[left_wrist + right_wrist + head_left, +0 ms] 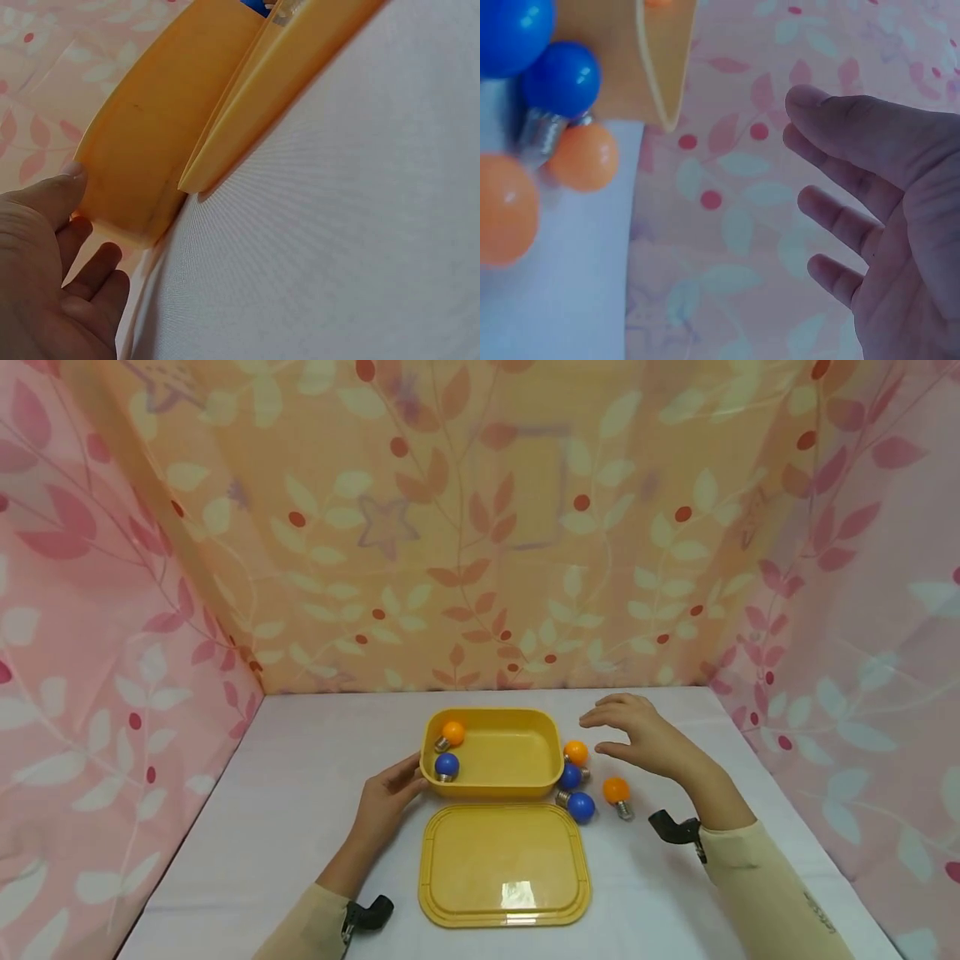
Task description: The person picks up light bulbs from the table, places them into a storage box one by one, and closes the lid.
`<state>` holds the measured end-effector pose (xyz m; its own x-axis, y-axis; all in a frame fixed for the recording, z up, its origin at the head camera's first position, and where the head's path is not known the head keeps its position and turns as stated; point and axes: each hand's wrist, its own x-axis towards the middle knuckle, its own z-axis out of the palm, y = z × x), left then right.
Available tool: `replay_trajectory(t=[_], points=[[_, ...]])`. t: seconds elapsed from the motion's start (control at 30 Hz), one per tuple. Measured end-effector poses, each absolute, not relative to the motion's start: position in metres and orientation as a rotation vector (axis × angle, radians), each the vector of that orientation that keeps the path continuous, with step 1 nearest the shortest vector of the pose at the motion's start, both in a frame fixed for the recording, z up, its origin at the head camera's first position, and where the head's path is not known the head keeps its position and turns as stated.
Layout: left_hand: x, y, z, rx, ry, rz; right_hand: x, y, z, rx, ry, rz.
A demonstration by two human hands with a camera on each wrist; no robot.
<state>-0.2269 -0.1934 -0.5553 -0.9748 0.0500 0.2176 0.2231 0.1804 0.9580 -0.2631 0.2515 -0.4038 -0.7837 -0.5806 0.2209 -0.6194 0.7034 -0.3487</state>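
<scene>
A yellow plastic box (pixel 495 792) sits on the white table, with an orange bulb (pixel 453 732) and a blue bulb (pixel 447 765) at its left end. My left hand (pixel 386 802) touches the box's left end, its thumb against the outer wall (pixel 135 150) and its fingers loosely bent. Over the table to the right of the box, my right hand (pixel 637 735) is raised, holding nothing, its thumb and fingers apart. Beneath and beside it lie an orange bulb (pixel 576 752), a blue bulb (pixel 572 776), another blue bulb (pixel 581 807) and another orange bulb (pixel 617 790), all with silver screw bases.
A flat yellow lid (pixel 504 864) lies in front of the box, near its front wall. Patterned cloth (pixel 465 527) closes off the back and both sides of the table. Each wrist carries a small black camera mount (pixel 675 828).
</scene>
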Motion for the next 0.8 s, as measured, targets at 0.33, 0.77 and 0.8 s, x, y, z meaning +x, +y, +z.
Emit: replay_trajectory(t=[0.33, 0.77, 0.8], points=[[-0.228, -0.192, -0.559, -0.268, -2.281, -1.915, -0.251, 0.294, -0.434, 0.935, -2.913, 0.634], [-0.229, -0.193, -0.553, -0.245, -2.307, -1.917, -0.255, 0.312, -0.477, 0.96, -3.062, 0.931], [-0.229, -0.192, -0.553, -0.241, -2.309, -1.922, -0.255, 0.313, -0.48, 0.959, -3.068, 0.944]])
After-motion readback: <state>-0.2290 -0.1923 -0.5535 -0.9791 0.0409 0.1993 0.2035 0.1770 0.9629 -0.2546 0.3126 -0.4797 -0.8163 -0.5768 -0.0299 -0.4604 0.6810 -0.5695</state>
